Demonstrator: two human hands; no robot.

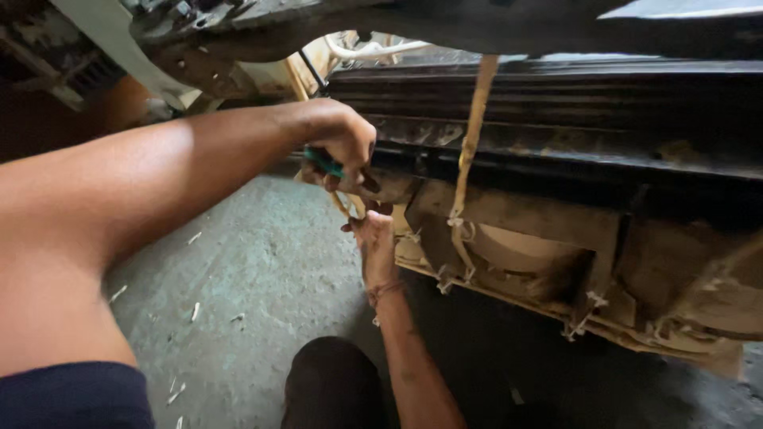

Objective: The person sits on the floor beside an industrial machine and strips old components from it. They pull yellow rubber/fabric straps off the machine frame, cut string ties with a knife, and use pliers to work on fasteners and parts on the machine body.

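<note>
My left hand (343, 141) reaches in from the left and is closed around a green-handled tool (324, 162), held against the lower edge of a dirty black vehicle front panel (556, 103). Just below it, my right hand (373, 242) comes up from the bottom with a thread band on the wrist. Its fingers pinch a short tan strip (345, 203) at the left corner of a grimy beige fan housing (524, 218). The tool's tip is hidden behind my fingers.
A long tan strap (470, 143) hangs down over the panel and is tied to the housing. White ties (584, 314) dot the housing's lower edge. Small pale offcuts (195, 311) lie on the rough concrete floor (254, 262). My dark-clad knee (330, 381) is at the bottom.
</note>
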